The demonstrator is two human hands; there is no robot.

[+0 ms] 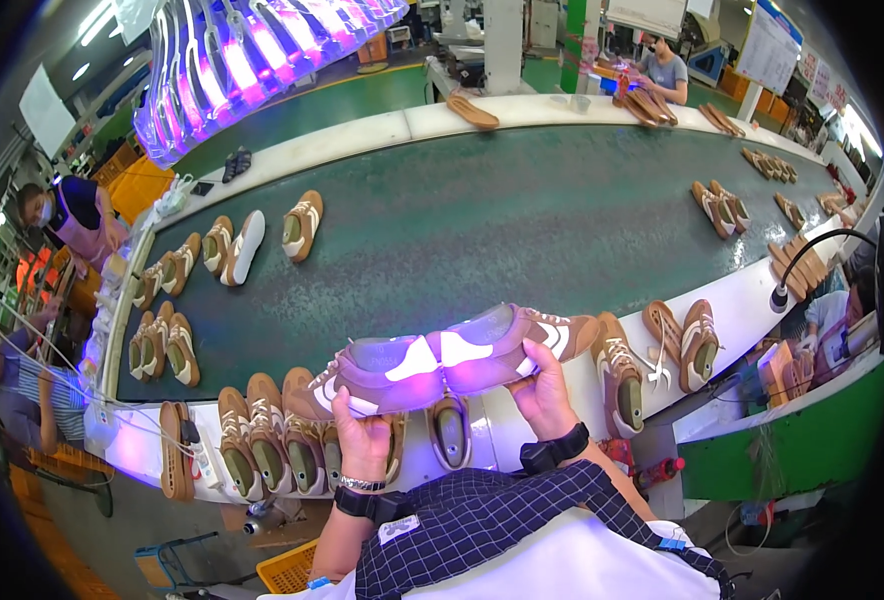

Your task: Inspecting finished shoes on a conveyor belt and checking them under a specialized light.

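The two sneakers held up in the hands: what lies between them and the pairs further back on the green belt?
In the head view, only bare green conveyor belt separates the held sneakers from the far pairs.

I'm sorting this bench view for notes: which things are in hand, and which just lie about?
In hand:
left shoe, in left hand
right shoe, in right hand

Lying about:
row of shoes on the white ledge
shoes on the belt
lamp
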